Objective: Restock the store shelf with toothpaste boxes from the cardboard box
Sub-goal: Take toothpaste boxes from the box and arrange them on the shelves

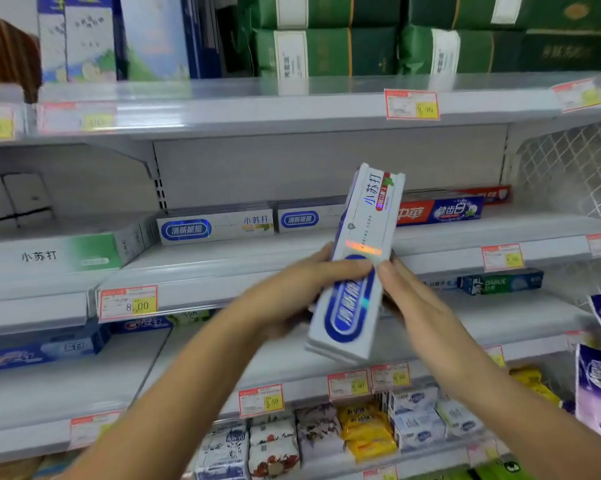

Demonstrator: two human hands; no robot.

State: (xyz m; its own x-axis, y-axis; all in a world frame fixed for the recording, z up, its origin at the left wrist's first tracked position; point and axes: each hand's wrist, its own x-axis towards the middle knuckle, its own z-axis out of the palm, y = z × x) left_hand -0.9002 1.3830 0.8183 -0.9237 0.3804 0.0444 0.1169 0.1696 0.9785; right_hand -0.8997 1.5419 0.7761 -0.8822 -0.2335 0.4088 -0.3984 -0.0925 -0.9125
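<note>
I hold a stack of white and blue toothpaste boxes [358, 258] upright and tilted, in front of the middle shelf [223, 258]. My left hand [292, 292] grips the stack from the left, thumb across its front. My right hand [410, 296] grips it from the right, thumb on the front as well. On the shelf behind lie matching toothpaste boxes [216, 225] and a second one [309, 219], both lengthwise at the back. The cardboard box is not in view.
A red and blue toothpaste box [441, 211] lies right of the matching ones. A green and white box [63, 254] sits on the left shelf section. Price tags [127, 303] line the shelf edges. Soap packs [365, 431] fill the lower shelf; purple bags [600, 368] hang at right.
</note>
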